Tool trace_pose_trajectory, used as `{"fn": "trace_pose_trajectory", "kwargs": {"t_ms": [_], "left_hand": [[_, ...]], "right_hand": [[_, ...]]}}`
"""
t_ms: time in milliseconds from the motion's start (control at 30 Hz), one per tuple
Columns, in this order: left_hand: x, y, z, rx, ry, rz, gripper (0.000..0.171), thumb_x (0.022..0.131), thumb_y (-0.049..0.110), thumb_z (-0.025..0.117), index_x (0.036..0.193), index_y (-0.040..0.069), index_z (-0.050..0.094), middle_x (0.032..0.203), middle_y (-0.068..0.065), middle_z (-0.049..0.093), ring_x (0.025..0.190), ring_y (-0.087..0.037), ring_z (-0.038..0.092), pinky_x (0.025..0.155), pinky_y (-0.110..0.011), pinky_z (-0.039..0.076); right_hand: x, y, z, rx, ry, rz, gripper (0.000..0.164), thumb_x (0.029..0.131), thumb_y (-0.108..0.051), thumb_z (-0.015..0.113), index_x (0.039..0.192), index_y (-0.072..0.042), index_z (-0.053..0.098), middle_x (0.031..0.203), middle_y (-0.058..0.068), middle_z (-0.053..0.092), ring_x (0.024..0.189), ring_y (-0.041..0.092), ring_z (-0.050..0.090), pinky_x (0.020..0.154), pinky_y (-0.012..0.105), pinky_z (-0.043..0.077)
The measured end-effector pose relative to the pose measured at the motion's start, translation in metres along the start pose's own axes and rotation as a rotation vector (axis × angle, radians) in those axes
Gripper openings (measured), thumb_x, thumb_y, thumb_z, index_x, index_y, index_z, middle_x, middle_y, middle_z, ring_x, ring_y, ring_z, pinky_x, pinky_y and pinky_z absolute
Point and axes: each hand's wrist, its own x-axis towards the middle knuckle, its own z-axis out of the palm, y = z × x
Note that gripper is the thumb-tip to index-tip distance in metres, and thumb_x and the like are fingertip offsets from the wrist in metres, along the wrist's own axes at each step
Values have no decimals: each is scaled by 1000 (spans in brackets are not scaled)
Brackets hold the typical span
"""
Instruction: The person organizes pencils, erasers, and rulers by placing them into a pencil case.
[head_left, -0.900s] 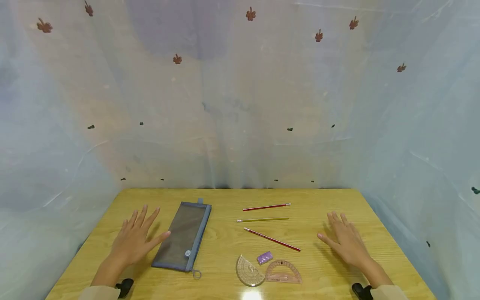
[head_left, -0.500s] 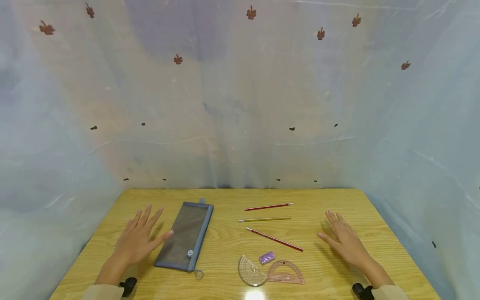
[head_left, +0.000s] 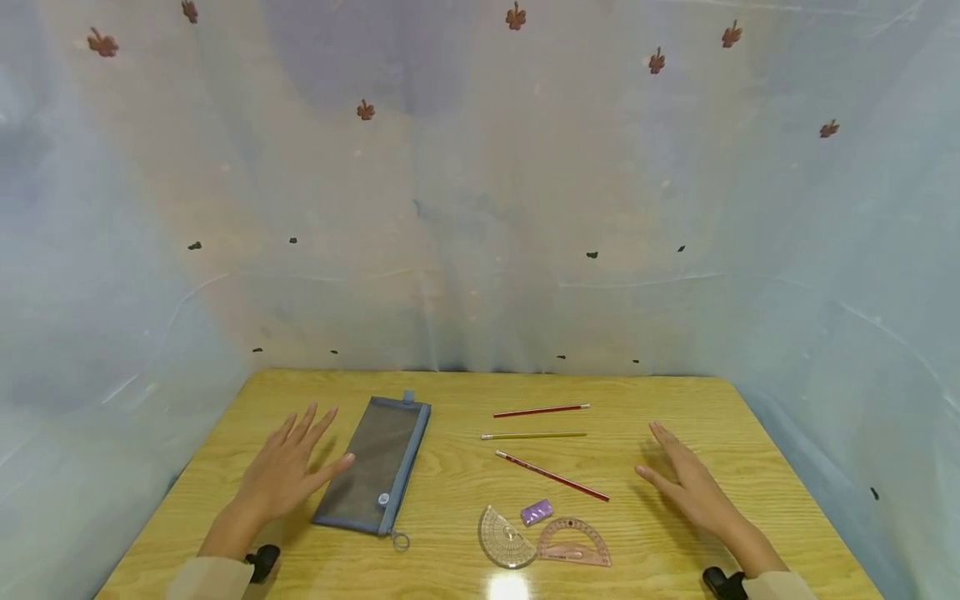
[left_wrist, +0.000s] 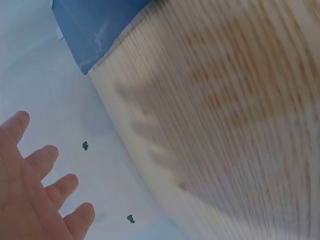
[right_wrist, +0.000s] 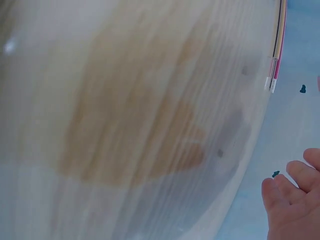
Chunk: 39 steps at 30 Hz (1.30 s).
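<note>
My left hand (head_left: 281,475), fingers spread, hovers over the table's left side, its thumb overlapping the edge of a grey-blue mesh zip pouch (head_left: 367,467) in the head view. The pouch lies flat with its zipper along the right side and a ring at the near end. On the right, my right hand (head_left: 693,492) is held above the wood with straight fingers and nothing in it. Between the hands lie a red pencil (head_left: 542,411), a yellow pencil (head_left: 534,436) and another red pencil (head_left: 552,476). Nearer are a purple eraser (head_left: 536,512), a clear protractor (head_left: 504,540) and a pink protractor (head_left: 574,542).
The wooden table (head_left: 450,500) ends at a pale curtain (head_left: 480,208) printed with small leaf shapes, which also runs along both sides. Each wrist wears a dark strap (head_left: 262,563). Shadows of the hands fall on the wood in both wrist views.
The scene shifts slightly right in the head view as the camera moves. The right hand's fingers have drawn closer together. Pouch and stationery stay where they lie.
</note>
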Motion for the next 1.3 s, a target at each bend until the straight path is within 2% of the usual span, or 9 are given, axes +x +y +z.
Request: {"fn": "trace_pose_trajectory", "kwargs": {"t_ms": [200, 267, 467, 733, 867, 1100, 1300], "left_hand": [[3, 5, 1, -10, 17, 32, 85, 94, 63, 56, 161, 23, 20, 161, -25, 18, 142, -55, 18, 112, -71, 15], [5, 6, 2, -11, 24, 40, 86, 94, 63, 56, 161, 23, 21, 161, -25, 19, 142, -55, 20, 112, -70, 17], [9, 11, 2, -11, 37, 52, 85, 94, 63, 56, 161, 26, 20, 162, -19, 22, 141, -53, 24, 101, -78, 28], [12, 20, -1, -27, 52, 84, 82, 93, 62, 58, 159, 22, 29, 160, -20, 26, 140, -52, 28, 100, -77, 30], [14, 24, 0, -47, 60, 87, 82, 93, 61, 59, 158, 20, 31, 160, -19, 26, 140, -52, 28, 98, -78, 31], [18, 30, 3, -164, 42, 91, 80, 93, 56, 63, 157, 19, 33, 160, -19, 26, 140, -51, 28, 99, -79, 29], [21, 39, 8, -246, 14, 104, 78, 92, 53, 66, 155, 18, 37, 159, -16, 30, 139, -50, 29, 99, -79, 30]], "right_hand": [[3, -7, 2, 15, 19, -44, 72, 98, -24, 66, 153, 5, 29, 153, 34, 28, 137, 57, 29, 103, 74, 28], [3, -9, 3, 14, 21, -42, 72, 98, -24, 66, 153, 5, 30, 152, 34, 30, 132, 57, 36, 102, 73, 33], [4, -12, 7, 12, 33, -36, 69, 98, -25, 67, 153, 0, 34, 149, 32, 39, 115, 54, 55, 92, 66, 47], [6, -13, 11, 76, 44, -70, 62, 96, -20, 69, 147, 2, 44, 142, 27, 50, 121, 47, 54, 92, 58, 51], [7, -14, 13, 71, 65, -88, 54, 95, -18, 71, 140, 4, 52, 134, 25, 57, 117, 44, 57, 89, 56, 53], [8, -16, 16, 71, 86, -129, 42, 92, -11, 72, 129, 6, 61, 122, 21, 64, 105, 40, 63, 82, 49, 58], [7, -17, 18, 112, 82, -159, 33, 92, -8, 72, 121, 5, 65, 114, 17, 67, 97, 33, 65, 78, 41, 60]]}}
